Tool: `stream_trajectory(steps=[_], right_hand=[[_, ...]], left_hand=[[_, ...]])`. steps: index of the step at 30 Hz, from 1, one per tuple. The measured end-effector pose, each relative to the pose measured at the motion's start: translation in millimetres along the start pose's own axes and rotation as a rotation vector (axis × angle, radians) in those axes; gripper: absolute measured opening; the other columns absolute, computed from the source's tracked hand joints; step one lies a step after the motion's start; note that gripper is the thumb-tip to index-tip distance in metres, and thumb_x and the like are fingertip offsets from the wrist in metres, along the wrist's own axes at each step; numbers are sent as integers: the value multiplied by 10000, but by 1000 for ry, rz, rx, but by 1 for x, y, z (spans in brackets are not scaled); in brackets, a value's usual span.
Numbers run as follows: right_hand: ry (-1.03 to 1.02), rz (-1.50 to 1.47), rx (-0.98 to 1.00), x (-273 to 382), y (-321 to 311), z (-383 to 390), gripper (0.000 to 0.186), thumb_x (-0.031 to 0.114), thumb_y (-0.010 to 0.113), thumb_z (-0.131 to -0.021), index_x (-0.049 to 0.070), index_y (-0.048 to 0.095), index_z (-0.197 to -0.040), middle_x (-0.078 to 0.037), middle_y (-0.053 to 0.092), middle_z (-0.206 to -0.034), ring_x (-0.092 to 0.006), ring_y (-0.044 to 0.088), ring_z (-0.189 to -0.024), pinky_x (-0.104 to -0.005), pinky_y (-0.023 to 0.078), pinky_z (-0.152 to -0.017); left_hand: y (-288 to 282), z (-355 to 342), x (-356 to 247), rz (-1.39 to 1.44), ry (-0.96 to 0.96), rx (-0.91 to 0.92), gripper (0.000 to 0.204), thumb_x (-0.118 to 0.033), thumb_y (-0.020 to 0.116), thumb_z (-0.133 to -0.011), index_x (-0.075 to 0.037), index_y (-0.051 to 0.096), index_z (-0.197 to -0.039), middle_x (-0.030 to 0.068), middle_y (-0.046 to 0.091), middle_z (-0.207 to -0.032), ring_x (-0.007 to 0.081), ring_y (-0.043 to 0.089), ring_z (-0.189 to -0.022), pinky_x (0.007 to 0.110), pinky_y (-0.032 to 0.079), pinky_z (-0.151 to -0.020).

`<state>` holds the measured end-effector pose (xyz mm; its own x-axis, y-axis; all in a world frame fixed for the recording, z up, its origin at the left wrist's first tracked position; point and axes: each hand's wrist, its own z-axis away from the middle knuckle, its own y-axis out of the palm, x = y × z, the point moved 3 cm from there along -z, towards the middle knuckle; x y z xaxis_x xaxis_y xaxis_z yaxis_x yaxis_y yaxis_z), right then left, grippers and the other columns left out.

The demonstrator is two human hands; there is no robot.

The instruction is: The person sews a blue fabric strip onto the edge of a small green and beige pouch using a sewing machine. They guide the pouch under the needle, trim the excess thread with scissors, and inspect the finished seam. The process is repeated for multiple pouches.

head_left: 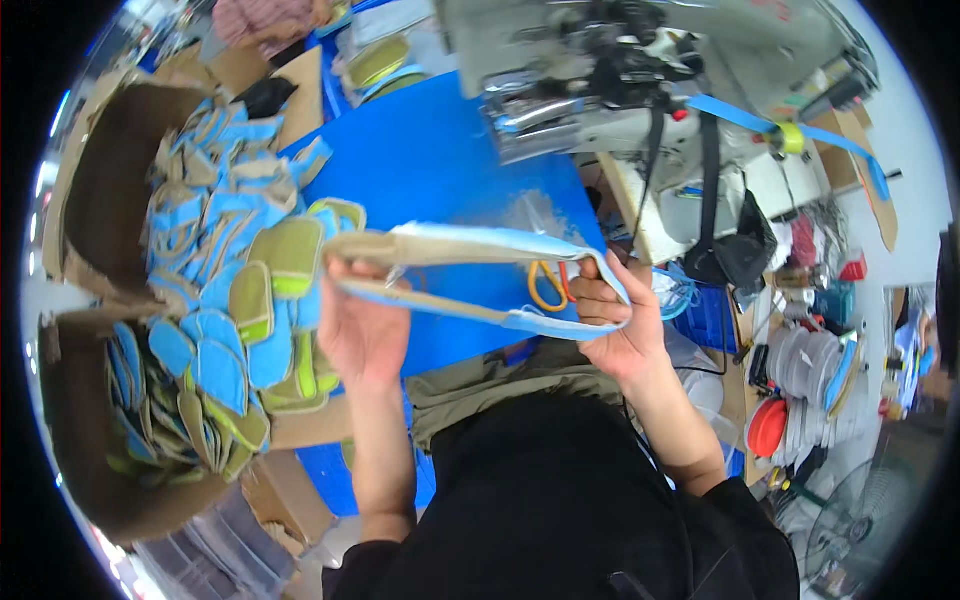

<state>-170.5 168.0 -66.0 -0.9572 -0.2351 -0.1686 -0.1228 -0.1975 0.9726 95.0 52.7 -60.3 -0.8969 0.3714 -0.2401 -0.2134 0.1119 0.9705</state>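
A long loop of beige and light-blue fabric strip [470, 245] is stretched between my two hands above the blue table. My left hand [365, 325] holds its left end, with the fingers partly behind the cloth. At the other end, my right hand [635, 325] has its fingers curled inside the loop, closed on the fabric. Orange-handled scissors [548, 288] show through the loop, close to my right hand.
An industrial sewing machine [600, 85] overhangs the blue tabletop [410, 150] at the far right. On the left, a cardboard box [75, 430] holds blue and green fabric pieces [215, 370]; beige-and-blue strips [230, 190] pile above it. A person's sleeve [260, 20] appears at the back.
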Motion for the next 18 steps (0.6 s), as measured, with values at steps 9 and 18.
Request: stream_trajectory(steps=[9,18], right_hand=[[-19,308,-350,-33,-28,1,308,204,549,-1049,15,598,-1287,-100,687,-1130,-204,676,-1027,-369,539,-912],[-563,2121,352,-37,5,-9,626,295,736,-880,38,518,-1408,-177,548,-1398,-347,503,-1327,-458,373,-1114]], left_hand=[[28,2,30,-444,-205,-51,491,-210,508,-1081,-75,382,-1536,146,545,-1483,293,611,-1273,451,558,-994],[13,-1,23,-129,-459,-163,441,-355,450,-1107,-24,547,-1382,143,726,-1179,258,741,-931,365,639,-692]])
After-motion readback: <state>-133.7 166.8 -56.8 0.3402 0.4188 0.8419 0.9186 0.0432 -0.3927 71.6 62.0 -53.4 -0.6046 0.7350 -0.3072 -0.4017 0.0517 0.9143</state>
